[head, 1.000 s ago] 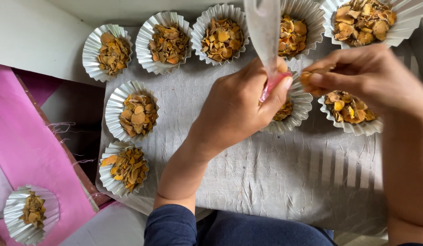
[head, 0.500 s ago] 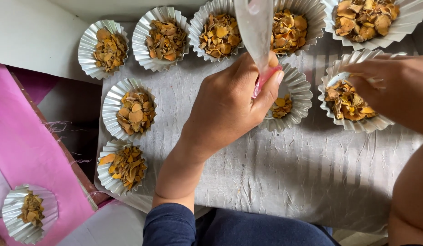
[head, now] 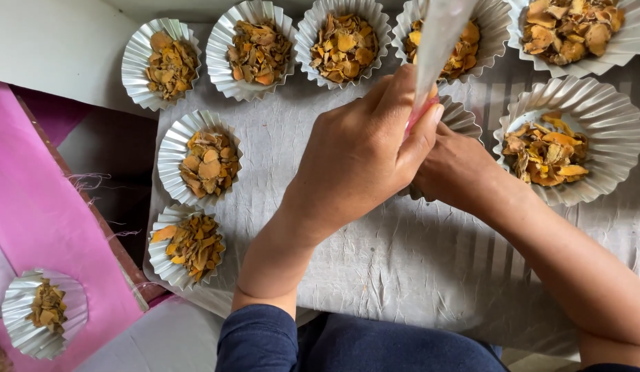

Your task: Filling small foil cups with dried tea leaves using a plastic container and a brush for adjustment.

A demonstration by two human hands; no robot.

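While a pale tapered bag [head: 440,41] is pinched shut-fisted by the left hand [head: 358,155] above a hidden cup [head: 461,117], eight foil cups are seen filled (right hand [head: 454,169] beneath, grip unclear).

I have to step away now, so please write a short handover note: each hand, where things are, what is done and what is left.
Left hand: grips a clear plastic bag by its neck, above a foil cup.
Right hand: tucked under the left hand, at that same cup; its grip is hidden.
Done: filled foil cups of dried yellow-orange chips sit on the grey paper sheet; one more on the pink sheet.
Left: the cup under the hands; its fill cannot be seen.
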